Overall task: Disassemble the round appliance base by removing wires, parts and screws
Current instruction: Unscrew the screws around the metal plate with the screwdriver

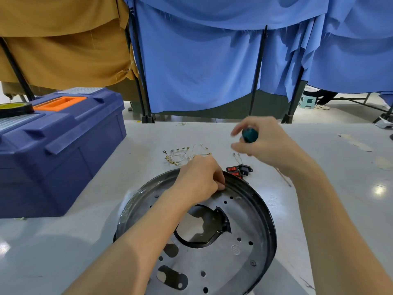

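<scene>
The round appliance base [238,248], a shallow metal pan with a black rim and several holes, lies on the grey table in front of me. My left hand [200,177] rests on its far rim, fingers curled and pinching at something small there; what it pinches is hidden. My right hand [263,141] hovers above the table behind the base and grips a screwdriver with a teal handle [249,135]; its shaft is hidden. Removed white wires with brass terminals [182,155] lie beyond the base. Red rocker switches and a black socket [239,170] sit by the far rim.
A large blue toolbox [59,150] with an orange handle stands at the left, a roll of tape [14,108] on its lid. Blue and tan curtains hang behind the table's far edge [212,122]. Strips of tape mark the table at right.
</scene>
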